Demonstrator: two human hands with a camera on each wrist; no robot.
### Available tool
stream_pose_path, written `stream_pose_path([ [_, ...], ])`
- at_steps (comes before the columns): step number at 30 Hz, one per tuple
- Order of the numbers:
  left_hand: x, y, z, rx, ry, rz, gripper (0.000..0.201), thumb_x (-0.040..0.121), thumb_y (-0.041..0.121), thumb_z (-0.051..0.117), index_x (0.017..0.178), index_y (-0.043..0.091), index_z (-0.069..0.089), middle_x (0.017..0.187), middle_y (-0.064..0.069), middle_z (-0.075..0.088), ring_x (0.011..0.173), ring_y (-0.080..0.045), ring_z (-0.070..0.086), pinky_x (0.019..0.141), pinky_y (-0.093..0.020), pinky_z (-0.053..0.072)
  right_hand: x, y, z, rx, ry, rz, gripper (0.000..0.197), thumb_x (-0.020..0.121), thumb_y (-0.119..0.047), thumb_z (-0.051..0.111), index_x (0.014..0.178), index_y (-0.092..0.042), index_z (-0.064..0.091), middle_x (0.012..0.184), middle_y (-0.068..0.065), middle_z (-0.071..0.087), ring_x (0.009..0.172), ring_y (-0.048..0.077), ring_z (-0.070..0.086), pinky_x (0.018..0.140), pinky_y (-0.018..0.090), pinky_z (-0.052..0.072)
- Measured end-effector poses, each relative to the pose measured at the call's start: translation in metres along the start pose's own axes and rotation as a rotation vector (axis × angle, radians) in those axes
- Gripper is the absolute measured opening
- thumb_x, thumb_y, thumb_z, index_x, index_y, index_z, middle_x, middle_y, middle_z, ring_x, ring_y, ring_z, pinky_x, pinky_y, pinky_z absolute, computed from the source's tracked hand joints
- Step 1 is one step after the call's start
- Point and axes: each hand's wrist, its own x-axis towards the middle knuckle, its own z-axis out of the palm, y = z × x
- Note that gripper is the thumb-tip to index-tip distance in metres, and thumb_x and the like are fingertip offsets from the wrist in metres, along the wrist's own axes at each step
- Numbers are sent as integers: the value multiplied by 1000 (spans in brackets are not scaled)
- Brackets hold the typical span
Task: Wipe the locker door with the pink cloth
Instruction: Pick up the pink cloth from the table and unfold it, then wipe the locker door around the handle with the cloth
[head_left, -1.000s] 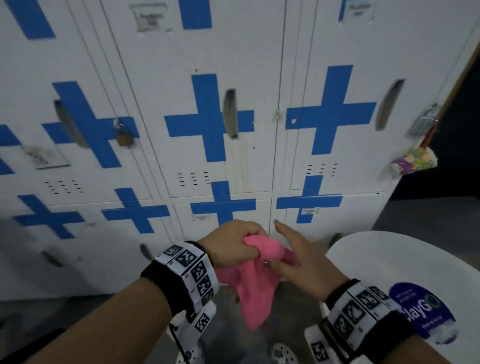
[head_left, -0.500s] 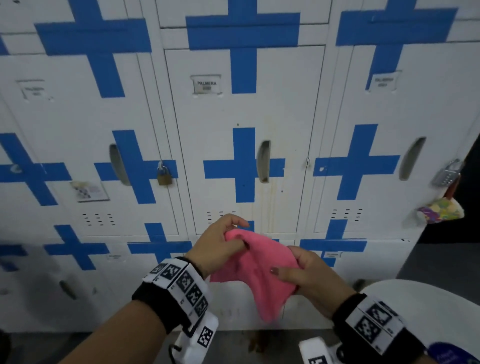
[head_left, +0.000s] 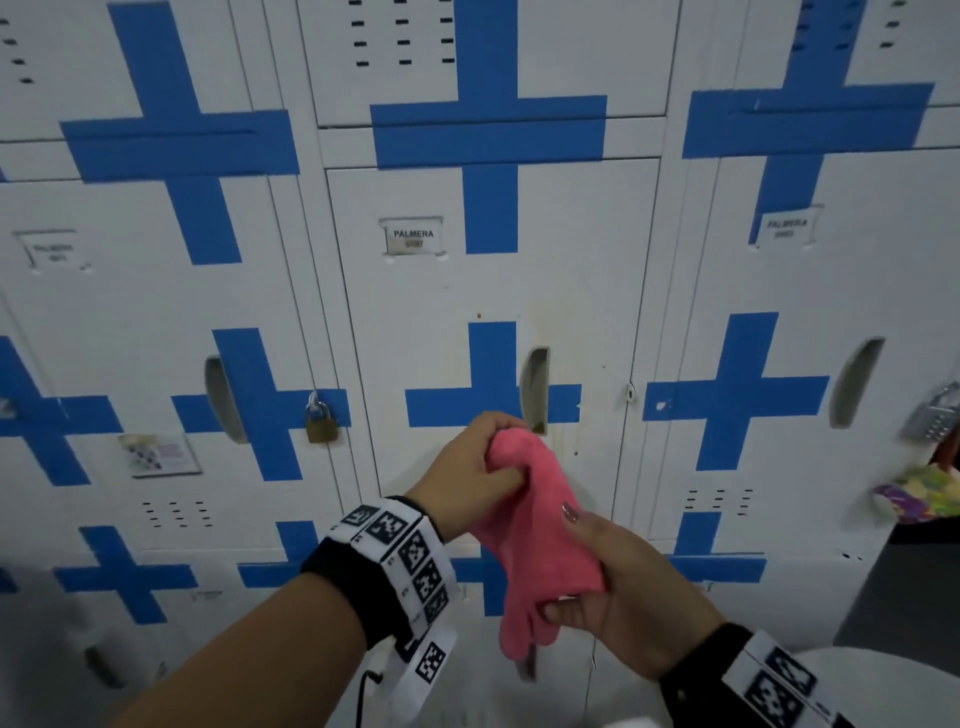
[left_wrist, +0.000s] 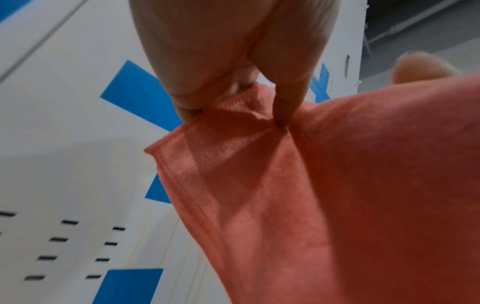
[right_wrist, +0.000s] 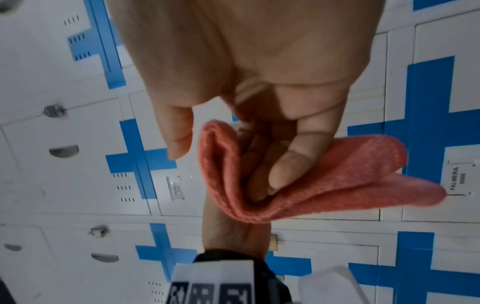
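The step in hand looks like readying the cloth (head_left: 524, 525): no wiping has begun. It hangs in the air in front of the door (head_left: 493, 291), apart from it, held by both hands. The left hand (head_left: 467, 467) has its fingers (left_wrist: 285, 102) curled round the top corner; the right hand (head_left: 618, 587) grips the gathered lower part, thumb on the front and fingers (right_wrist: 288, 168) tucked into the folds. The cloth's long axis runs roughly up and down, slightly tilted, its top bunched near the handle slot (head_left: 535, 389) and its loose end pointing to the floor. Next, I judge, one hand must bunch it into a pad and press it flat against the door.
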Motion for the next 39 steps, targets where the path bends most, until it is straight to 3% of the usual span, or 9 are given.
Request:
stream_pose_path([
  [4,15,8,3,9,-127,100,32,86,11,61,113,25,55,106,11,62,92,3,58,83,-15,48,18,-1,7,14,-17,-21,63,78,-52,66,123,-9,57,116,31,60,80,46,58,72,52,48],
  [7,23,8,3,56,-169,132,31,87,13,60,115,27,55,105,13,61,92,9,57,84,-11,46,30,-4,6,8,90,-84,60,69,-43,75,117,-9,63,113,24,64,105,48,57,88,61,47],
  [9,25,8,2,118,-180,140,32,88,20,60,119,29,53,108,12,60,97,4,56,89,-17,46,31,-6,5,-15,147,-131,47,72,-32,71,113,-9,65,106,22,67,97,45,61,76,55,53],
  [13,29,4,-9,558,97,259,33,90,37,54,122,30,53,116,11,53,111,-8,48,99,-33,37,25,-13,6,55,289,-174,28,87,-10,57,115,-9,57,87,18,58,74,32,53,53,36,47],
  [17,32,-2,-33,852,445,386,34,90,32,49,124,26,52,127,5,49,119,-15,43,99,-34,29,20,-22,5,142,387,-193,23,89,-16,58,112,-12,57,92,12,52,80,29,54,59,40,51],
  [21,39,-12,-52,1015,514,396,55,92,32,38,144,18,27,154,-5,23,143,-21,18,116,-44,11,19,-34,-1,105,491,-226,23,89,-33,58,104,-17,60,91,9,54,81,31,54,63,44,52],
  [25,57,-24,-62,1170,523,342,65,94,35,28,150,13,2,158,-7,-4,145,-24,-6,116,-44,-6,27,-48,0,-63,593,-419,8,89,-24,59,91,-31,59,96,4,59,94,27,57,91,56,47],
  [34,80,-48,-62,1181,536,320,63,97,36,19,148,8,-4,157,-10,-9,145,-22,-10,116,-38,-8,69,-94,6,-504,686,-975,43,99,-17,42,135,-34,27,120,-16,45,106,-1,47,95,20,38],
  [39,83,-53,-62,1143,562,357,63,97,34,21,148,10,-7,156,-7,-13,145,-20,-14,116,-38,-9,124,-105,-15,-1243,683,-1028,72,98,-24,36,144,-35,-18,152,-17,-5,143,11,-10,118,44,1],
])
